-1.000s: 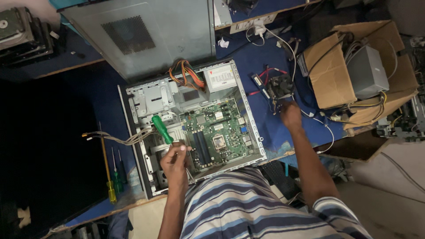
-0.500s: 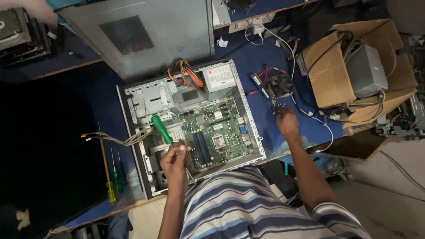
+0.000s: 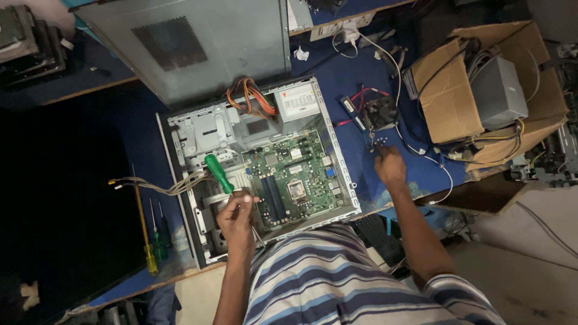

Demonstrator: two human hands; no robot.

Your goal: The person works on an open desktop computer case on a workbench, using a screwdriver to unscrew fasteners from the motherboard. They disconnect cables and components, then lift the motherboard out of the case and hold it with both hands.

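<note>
The green-handled screwdriver (image 3: 218,174) lies slanted over the open computer case (image 3: 259,174), its lower shaft clamped in the fingers of the left hand (image 3: 236,218) near the case's front edge. The side panel (image 3: 192,45) is already off and the motherboard (image 3: 295,180) sits exposed, still mounted; a cooler fan (image 3: 380,113) lies loose on the blue desk (image 3: 355,72). The right hand (image 3: 391,168) rests on that desk just below the fan, fingers bunched over something too small to identify.
</note>
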